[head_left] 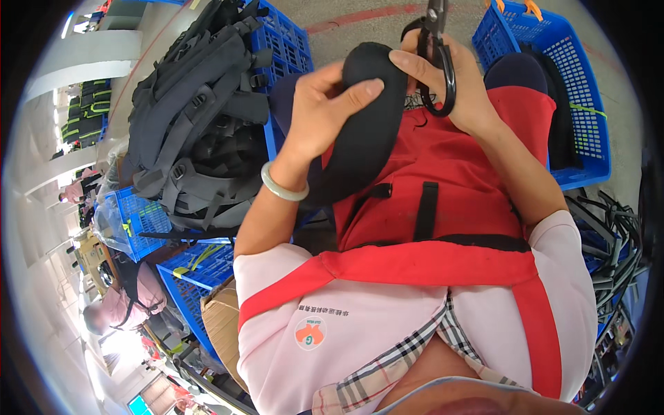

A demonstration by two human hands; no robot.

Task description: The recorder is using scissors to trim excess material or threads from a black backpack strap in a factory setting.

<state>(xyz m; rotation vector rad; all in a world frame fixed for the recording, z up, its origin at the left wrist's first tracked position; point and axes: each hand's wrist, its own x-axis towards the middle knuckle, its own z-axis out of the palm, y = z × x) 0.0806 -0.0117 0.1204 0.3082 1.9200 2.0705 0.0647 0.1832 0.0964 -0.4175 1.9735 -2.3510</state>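
Note:
My left hand [321, 111] is closed on a long, curved black padded strap [366, 142], its thumb lying across the front face. The strap bends down toward my lap on the left. In my right hand [463, 86] is a pair of scissors [449, 83] with black handles, hooked over the fingers and its blades pointing up and away. The right thumb presses the upper edge of the strap. Loose dark threads [419, 114] lie on my red apron [443, 159], just below the strap's right side.
A pile of dark grey backpacks [187, 124] stands at the left, beside blue plastic crates [283, 41]. Far right is a blue basket [588, 131] holding black pieces. Bundled dark straps [609, 249] hang below it. Another person [138, 297] sits at the lower left.

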